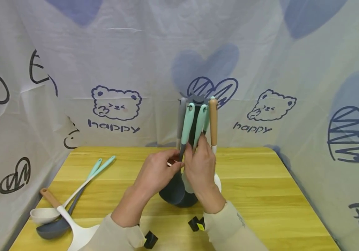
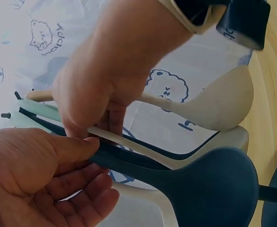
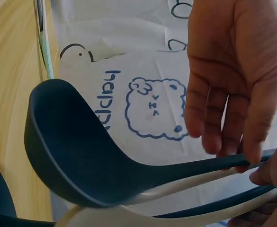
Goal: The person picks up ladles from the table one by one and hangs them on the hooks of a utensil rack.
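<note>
White turner (image 1: pixel 73 226) cropped, rack (image 1: pixel 197 99) half-hidden

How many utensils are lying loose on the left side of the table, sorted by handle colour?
Mint handles: 2 (dark ladle, cream ladle)
Wooden handle: 1 (white spatula)
Total: 3

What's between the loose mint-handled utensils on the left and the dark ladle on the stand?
In the head view: bare wood tabletop, then the left hand and forearm, in front of the dark ladle.
</note>
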Demonstrator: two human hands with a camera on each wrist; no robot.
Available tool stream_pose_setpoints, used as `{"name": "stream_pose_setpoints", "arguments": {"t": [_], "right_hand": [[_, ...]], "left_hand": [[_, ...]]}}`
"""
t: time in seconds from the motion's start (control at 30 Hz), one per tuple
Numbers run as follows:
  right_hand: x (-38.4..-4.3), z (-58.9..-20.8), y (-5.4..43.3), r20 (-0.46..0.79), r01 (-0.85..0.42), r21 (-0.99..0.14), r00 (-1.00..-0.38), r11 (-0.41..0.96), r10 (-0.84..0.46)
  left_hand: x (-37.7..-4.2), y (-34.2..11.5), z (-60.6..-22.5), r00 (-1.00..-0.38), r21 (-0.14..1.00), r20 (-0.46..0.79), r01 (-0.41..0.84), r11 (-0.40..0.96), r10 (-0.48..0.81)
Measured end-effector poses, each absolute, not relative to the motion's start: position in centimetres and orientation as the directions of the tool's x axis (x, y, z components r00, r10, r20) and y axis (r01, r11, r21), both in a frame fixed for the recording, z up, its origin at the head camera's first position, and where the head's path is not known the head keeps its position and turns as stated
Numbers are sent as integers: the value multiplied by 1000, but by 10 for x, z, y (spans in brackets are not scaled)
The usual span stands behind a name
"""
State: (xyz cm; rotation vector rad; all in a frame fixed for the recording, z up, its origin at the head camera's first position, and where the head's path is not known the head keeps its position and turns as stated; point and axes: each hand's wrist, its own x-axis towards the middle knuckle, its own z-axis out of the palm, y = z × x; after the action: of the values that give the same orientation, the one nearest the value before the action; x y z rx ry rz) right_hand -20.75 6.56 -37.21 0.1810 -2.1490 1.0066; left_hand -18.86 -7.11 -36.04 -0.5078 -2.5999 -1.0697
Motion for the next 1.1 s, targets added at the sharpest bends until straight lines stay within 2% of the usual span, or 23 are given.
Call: {"name": "stream_pose_setpoints", "arguments": {"t": [0.3,0.67,1.1], "right_hand": [[-228,-383,66,754,-362,-525,-617,771,224],[-229,-384,69,798,-382,-499,-553,778,240],[-235,-381,80,799,-453,-508,-566,733,203]], "left_hand": [[-185,-72,-361,-915,650,339,396,649,218],[-175,-80,-359,-939,686,288,339,644,188],[-172,-92,-357,-939,678,305,331,656,158]]}}
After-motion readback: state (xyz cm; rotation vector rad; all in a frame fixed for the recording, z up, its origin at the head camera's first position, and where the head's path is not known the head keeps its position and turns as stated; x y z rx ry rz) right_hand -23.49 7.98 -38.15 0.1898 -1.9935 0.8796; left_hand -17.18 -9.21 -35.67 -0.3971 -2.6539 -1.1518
